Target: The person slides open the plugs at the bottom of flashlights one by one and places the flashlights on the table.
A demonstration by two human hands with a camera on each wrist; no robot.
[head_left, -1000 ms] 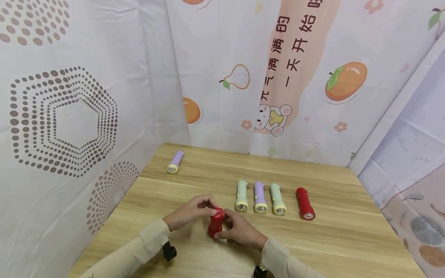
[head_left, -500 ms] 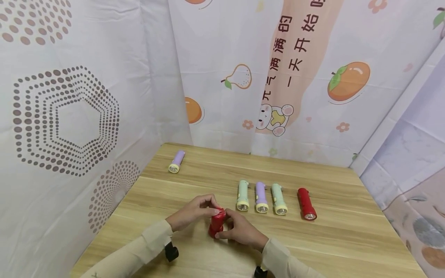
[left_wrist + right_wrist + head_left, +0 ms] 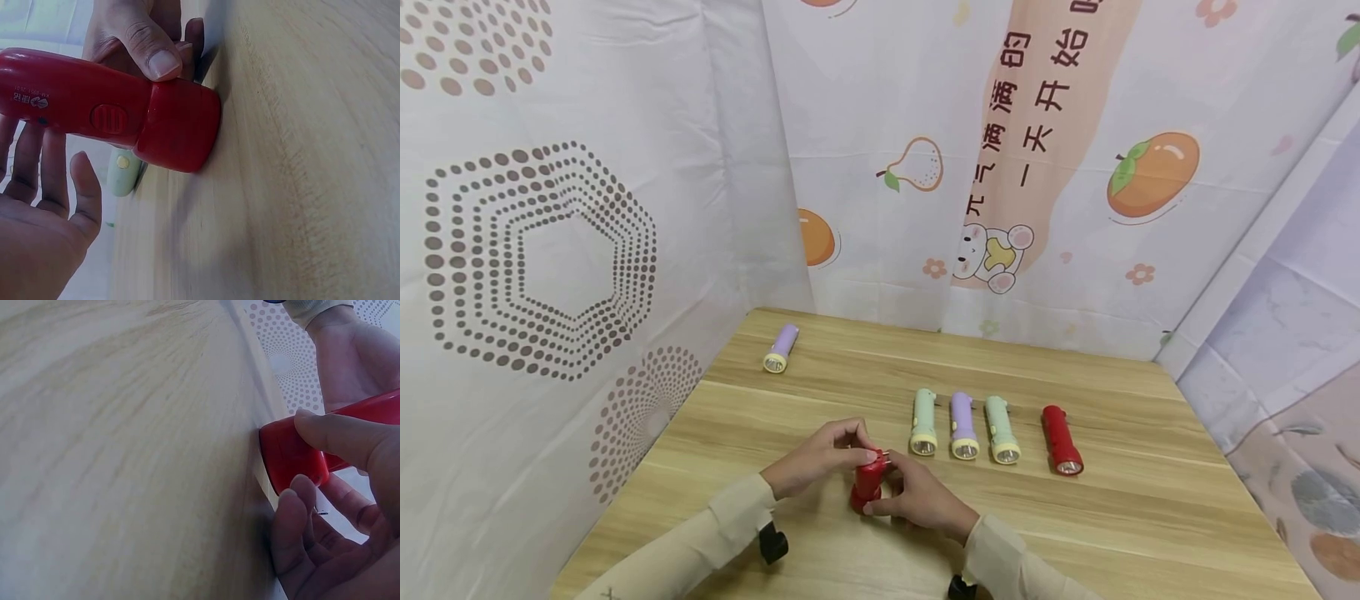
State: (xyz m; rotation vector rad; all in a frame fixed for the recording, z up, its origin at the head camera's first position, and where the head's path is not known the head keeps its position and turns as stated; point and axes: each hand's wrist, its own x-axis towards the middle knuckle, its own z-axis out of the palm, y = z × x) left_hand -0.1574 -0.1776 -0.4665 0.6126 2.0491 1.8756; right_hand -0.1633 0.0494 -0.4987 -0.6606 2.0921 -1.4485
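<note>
A red flashlight (image 3: 868, 481) stands upright in front of me, its wide head down on the table. My left hand (image 3: 817, 458) holds its upper end, the thumb over the top and the fingers behind. Lower down, my right hand (image 3: 925, 502) grips the head between thumb and fingers. Thin metal prongs (image 3: 886, 457) stick out to the right at the flashlight's top. In the left wrist view, a ribbed switch (image 3: 109, 119) shows on the flashlight body (image 3: 69, 94). The right wrist view shows my right thumb (image 3: 340, 434) pressed on the flashlight's head (image 3: 290, 453).
Behind my right hand lie a green flashlight (image 3: 924, 423), a purple flashlight (image 3: 962, 423), another green flashlight (image 3: 1002, 429) and a red flashlight (image 3: 1062, 440). Another purple flashlight (image 3: 782, 347) lies at the far left. Printed curtains (image 3: 865, 100) enclose the wooden table (image 3: 1135, 517).
The prongs at the top of the held flashlight now stand out to the right; a second ago they did not show that way. Both hands have stayed nearly in place.
</note>
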